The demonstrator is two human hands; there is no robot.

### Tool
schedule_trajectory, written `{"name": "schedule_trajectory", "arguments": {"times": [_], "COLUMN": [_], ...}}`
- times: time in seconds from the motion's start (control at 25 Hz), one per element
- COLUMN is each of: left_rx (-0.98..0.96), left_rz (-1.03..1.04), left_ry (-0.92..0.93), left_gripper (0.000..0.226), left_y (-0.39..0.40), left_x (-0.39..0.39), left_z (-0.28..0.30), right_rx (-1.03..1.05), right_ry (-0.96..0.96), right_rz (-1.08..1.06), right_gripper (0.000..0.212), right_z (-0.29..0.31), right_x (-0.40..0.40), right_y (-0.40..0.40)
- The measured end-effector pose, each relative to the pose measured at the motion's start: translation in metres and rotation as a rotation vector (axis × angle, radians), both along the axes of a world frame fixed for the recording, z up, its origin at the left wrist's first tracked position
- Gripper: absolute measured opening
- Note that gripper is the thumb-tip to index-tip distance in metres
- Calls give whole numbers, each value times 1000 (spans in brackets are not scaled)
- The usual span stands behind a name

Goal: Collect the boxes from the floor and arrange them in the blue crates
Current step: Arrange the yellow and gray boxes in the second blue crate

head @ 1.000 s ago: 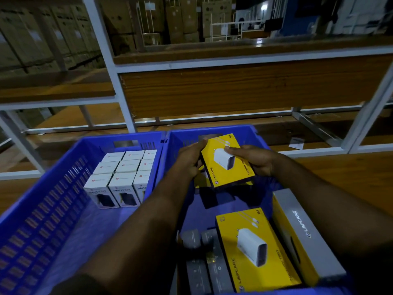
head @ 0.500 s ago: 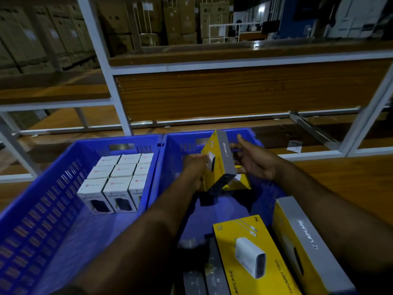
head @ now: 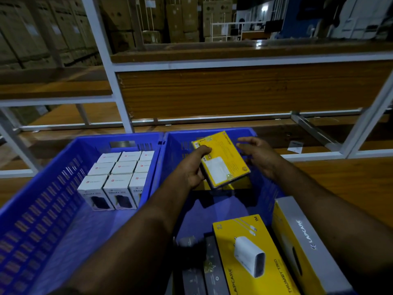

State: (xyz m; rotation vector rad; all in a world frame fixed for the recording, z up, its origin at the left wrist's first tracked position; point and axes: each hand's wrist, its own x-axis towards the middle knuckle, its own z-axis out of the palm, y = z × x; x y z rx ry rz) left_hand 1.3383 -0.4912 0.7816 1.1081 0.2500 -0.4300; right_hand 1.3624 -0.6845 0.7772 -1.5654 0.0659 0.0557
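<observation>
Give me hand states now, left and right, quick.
Left hand: closed on the yellow box, thumb over its top face, held above the right blue crate.
Right hand: open, fingers relaxed beside the box, contact unclear.

White-framed wooden shelving (head: 234, 92), stacked cartons (head: 178, 18) beyond

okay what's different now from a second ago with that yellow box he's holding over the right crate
The yellow box was flipped: front up, then on edge, now its printed back faces up. The left hand still grips it; the right hand has let go and hovers open beside it. The white boxes in the left crate stayed put.
</observation>
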Motion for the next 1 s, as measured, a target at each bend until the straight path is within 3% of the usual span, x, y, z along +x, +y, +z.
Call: {"name": "schedule_trajectory", "arguments": {"times": [0.08,0.28,0.4,0.48,0.56,0.68,0.8,0.88,1.0], "left_rx": [-35,-32,-58,43,72,-24,69,77,65], "left_rz": [21,27,0,-49,-128,-79,-49,-36,-55], "left_ry": [15,1,-25,72,159,176,111,105,92], "left_gripper": [16,31,80,97,82,33,8,5,10], "left_y": [4,3,9,15,18,12,8,6,4], "left_x": [-2,-4,2,7,5,1,2,2,3], "left_z": [3,9,5,-4,-9,-1,-2,-4,-7], "right_rx": [3,-5,-80,-175,-224,-298,-307,-180,-47], "right_ry": [27,94,-69,-188,-256,-296,-7,264,369], "right_rz": [60,343,302,250,244,192,61,132,197], "right_gripper": [18,24,37,43,44,46,51,37,30], "right_z": [0,-1,-1,-3,-3,-3,-6,-6,-4], "right_x": [-1,-7,-5,-6,-6,-6,-3,-7,-8], "right_y": [0,1,0,0,1,3,5,7,4]}}
